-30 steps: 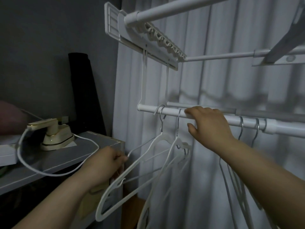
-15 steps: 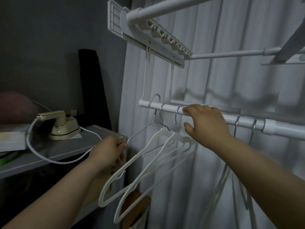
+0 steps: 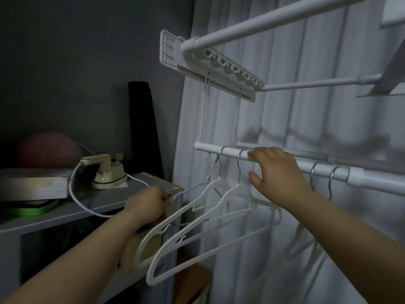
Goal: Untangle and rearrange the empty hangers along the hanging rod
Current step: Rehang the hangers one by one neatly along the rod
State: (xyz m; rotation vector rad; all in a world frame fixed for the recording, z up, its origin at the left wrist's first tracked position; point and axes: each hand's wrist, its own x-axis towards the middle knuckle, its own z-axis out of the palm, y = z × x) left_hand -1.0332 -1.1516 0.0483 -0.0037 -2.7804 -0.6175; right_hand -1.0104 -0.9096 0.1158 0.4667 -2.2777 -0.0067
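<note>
Head view. The left hand (image 3: 146,207), nearest, was low and left of the rod, its fingers curled and pinching the arm end of a thin grey hanger (image 3: 190,189). Just right of it hung two white hangers (image 3: 203,218), tilted, their lower ends swung toward that hand and their arms overlapping. Their metal hooks sat over the hanging rod (image 3: 228,150). Could not tell whether the thin grey hanger's own hook was on the rod.

The right hand (image 3: 276,170) lay on the rod beside those hooks, fingers curved over the top and thumb spread below. Two further hooks (image 3: 313,172) sat past it, their hangers blurred.

At left, a grey bench (image 3: 114,197) carried a small cream iron (image 3: 107,172) with a white cord (image 3: 73,189). Behind was a pale curtain (image 3: 285,117), with a white drying rack (image 3: 219,69) overhead.
</note>
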